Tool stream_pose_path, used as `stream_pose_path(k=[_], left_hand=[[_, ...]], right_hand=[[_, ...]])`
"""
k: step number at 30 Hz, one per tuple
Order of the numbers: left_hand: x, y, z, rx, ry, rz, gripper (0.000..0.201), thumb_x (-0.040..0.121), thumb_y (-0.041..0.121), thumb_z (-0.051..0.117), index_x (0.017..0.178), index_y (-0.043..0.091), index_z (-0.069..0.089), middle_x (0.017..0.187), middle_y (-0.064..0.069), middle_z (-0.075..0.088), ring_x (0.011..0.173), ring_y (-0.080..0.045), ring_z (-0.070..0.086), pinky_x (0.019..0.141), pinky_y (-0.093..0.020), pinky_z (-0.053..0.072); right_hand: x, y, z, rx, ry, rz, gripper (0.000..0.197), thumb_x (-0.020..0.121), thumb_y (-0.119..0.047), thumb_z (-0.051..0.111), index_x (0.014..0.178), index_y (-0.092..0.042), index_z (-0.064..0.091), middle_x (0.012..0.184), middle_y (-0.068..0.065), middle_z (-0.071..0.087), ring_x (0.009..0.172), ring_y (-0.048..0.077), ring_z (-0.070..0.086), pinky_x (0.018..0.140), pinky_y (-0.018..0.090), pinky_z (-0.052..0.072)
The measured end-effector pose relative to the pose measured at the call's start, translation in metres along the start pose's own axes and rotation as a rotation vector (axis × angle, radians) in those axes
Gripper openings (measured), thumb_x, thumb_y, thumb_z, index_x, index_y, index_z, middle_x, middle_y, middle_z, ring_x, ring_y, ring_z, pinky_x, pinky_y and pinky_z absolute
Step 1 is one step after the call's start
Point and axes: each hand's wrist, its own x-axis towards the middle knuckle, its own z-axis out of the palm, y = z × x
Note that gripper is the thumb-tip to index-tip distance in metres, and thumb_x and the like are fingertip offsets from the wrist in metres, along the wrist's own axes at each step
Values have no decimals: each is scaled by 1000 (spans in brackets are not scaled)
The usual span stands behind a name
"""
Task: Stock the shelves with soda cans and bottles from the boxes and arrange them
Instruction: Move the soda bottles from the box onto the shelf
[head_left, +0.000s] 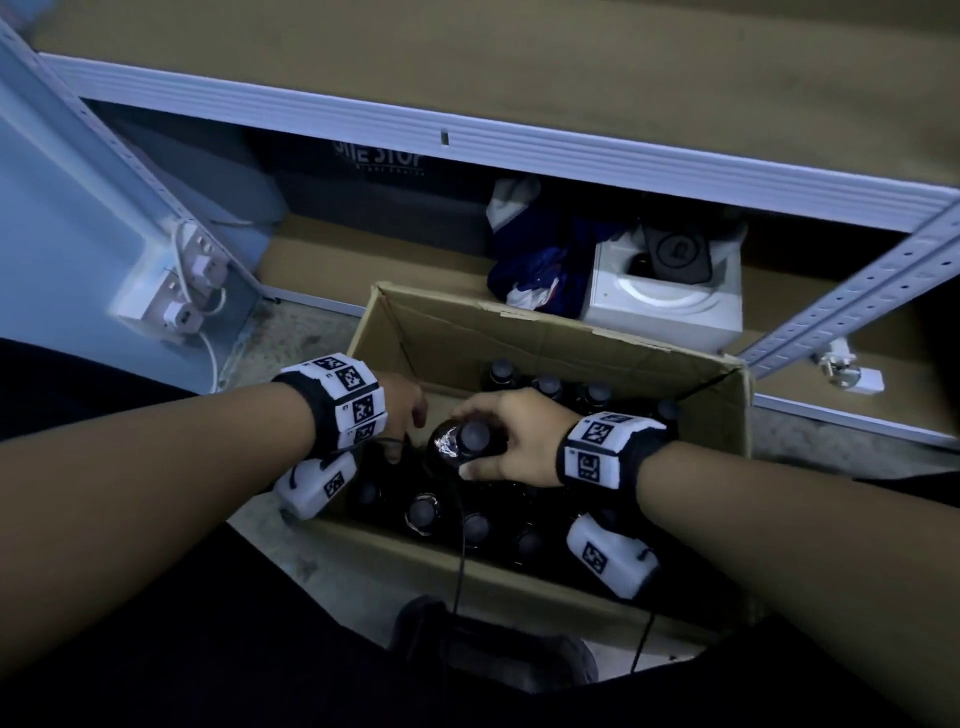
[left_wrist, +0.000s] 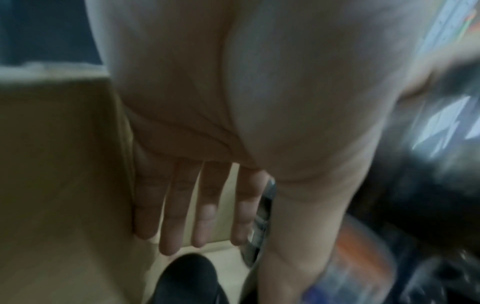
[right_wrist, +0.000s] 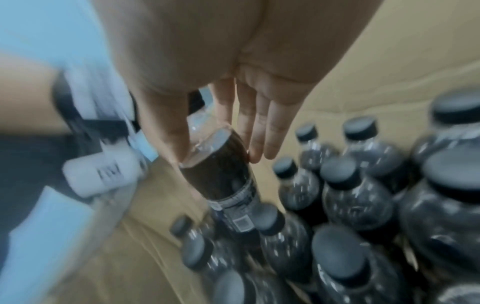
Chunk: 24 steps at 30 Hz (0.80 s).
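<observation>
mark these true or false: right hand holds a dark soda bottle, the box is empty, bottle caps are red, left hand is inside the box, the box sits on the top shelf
1. The right hand holds a dark soda bottle: true.
2. The cardboard box is empty: false, many capped bottles stand in it.
3. The caps are red: false, they are dark.
4. The left hand reaches inside the box: true.
5. The box sits on the top shelf: false, it stands on the floor in front of the shelving.

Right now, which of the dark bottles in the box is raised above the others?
The bottle that the right hand grips below its cap, near the box's left side; the others stand lower.
</observation>
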Motion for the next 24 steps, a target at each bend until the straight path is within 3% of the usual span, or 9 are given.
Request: stream_pose_path(k=[5,9,11,12,14,17,20,22,24], left_hand=[[1,14,7,109,-74,-53,60,89,37,74,137,6,54,134,-11,60,111,-26,61,82,-30,45],[14,7,19,261,-144,-14,50,95,30,67,138,7,56,132,-13,62,116,-30,64,92,-36,55],[23,1,19,390,-146,41,45,92,28,70,132,12,62,119,-9,68,91,-28,69,72,-37,59],[18,5,15,372,-141,6,41,91,30,70,128,13,64,108,-7,69,73,-23,63,58,-31,52],[-2,19,11,349,-155,-101,29,93,25,69,120,14,66,86,-6,60,57,-15,46,49,-27,35],[-12,24,3,240,-171,-141,17,87,12,73,105,12,73,71,-4,53,62,-17,49,58,-30,40],[-4,7,2,137,-205,-173,4,88,13,71,88,14,68,83,-6,60,72,-20,56,67,-34,49],[8,0,8,105,-110,-129,17,90,26,68,105,19,69,98,-4,65,90,-25,66,84,-42,58],[33,-8,12,138,-123,-76,38,88,38,71,119,15,68,108,-4,68,100,-26,68,88,-40,57]], right_hand=[[-34,-9,-33,87,108,-30,60,77,-39,88,131,-33,62,116,-20,64,103,-3,62,88,7,46],[-47,-9,-48,143,186,-58,62,77,-39,88,133,-34,62,112,-20,66,103,-5,63,90,11,49],[-50,-8,-52,201,230,-44,64,77,-36,88,135,-33,61,110,-20,66,101,-3,64,87,10,49],[-50,-9,-53,243,243,-37,62,77,-34,88,133,-32,62,107,-18,68,100,0,66,87,13,51],[-51,-7,-54,307,258,-42,47,77,-29,89,119,-32,69,101,-11,76,95,7,71,87,22,56],[-53,-4,-59,328,269,-30,28,78,-30,88,103,-29,75,90,-9,78,84,14,74,78,27,60],[-52,-4,-65,312,269,-31,25,78,-34,88,99,-27,76,89,-7,78,84,17,74,84,37,61],[-51,-3,-68,305,254,-28,25,78,-33,88,99,-25,77,90,-8,78,85,15,75,87,41,60],[-50,-1,-70,287,250,-29,28,77,-36,88,100,-25,77,91,-10,78,86,12,75,88,42,60]])
